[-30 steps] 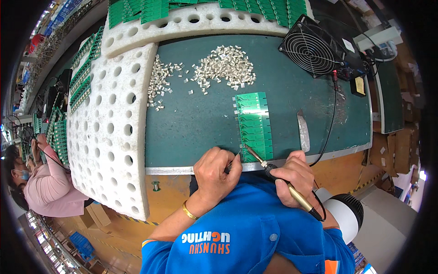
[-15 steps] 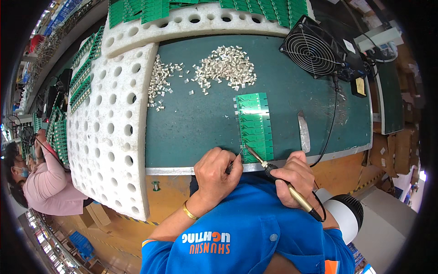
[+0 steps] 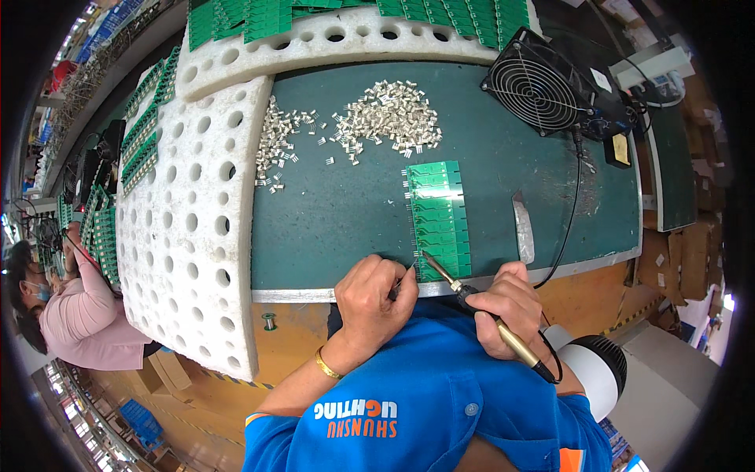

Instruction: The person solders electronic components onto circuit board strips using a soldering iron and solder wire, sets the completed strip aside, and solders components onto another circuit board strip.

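Observation:
A green circuit board panel [image 3: 442, 208] lies on the dark green work surface in front of me, a row of pins along its left edge. In my right hand [image 3: 507, 311] is a soldering iron [image 3: 513, 340], slanted so that its tip meets the near left part of the panel. My left hand [image 3: 373, 297] is closed in a pinch beside the panel's near left corner. A thin strand of solder wire [image 3: 413, 267] seems to run from its fingertips toward the pins; most of it is hidden by the fingers.
Small white pin connectors [image 3: 389, 116] lie in piles beyond the panel. White perforated foam slabs [image 3: 177, 236] stand left and behind, carrying more green boards [image 3: 267, 17]. A black fan [image 3: 539, 86] sits far right, near a silvery strip [image 3: 523, 228]. A co-worker [image 3: 82, 318] sits at left.
The soldering iron's tip has shifted very slightly toward me along the panel's left edge. My left hand stays practically in place.

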### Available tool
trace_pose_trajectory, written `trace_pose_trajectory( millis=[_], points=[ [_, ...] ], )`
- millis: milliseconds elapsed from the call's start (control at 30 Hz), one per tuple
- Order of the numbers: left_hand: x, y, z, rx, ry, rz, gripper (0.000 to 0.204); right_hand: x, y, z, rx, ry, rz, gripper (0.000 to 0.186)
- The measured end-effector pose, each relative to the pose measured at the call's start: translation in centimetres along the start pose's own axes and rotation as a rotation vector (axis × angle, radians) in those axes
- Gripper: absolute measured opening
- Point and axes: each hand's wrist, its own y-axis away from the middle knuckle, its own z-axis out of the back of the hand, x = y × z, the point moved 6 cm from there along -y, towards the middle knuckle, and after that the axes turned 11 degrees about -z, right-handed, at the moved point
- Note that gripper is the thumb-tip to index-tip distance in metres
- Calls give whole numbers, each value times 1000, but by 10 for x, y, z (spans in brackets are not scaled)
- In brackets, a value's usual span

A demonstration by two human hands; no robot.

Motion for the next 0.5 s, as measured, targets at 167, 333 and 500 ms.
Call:
trace_pose_trajectory(
  millis=[167, 333, 500],
  points=[
    [0, -1, -1, -3, 14, 39, 21, -1, 1, -1, -3, -2, -11, 20],
    [-1, -1, 0, 3, 5, 43, 21, -2, 0, -1, -5, -23, -28, 16],
    [0, -1, 0, 2, 8, 7, 20, -3, 1, -1, -15, -15, -25, 15]
  ],
)
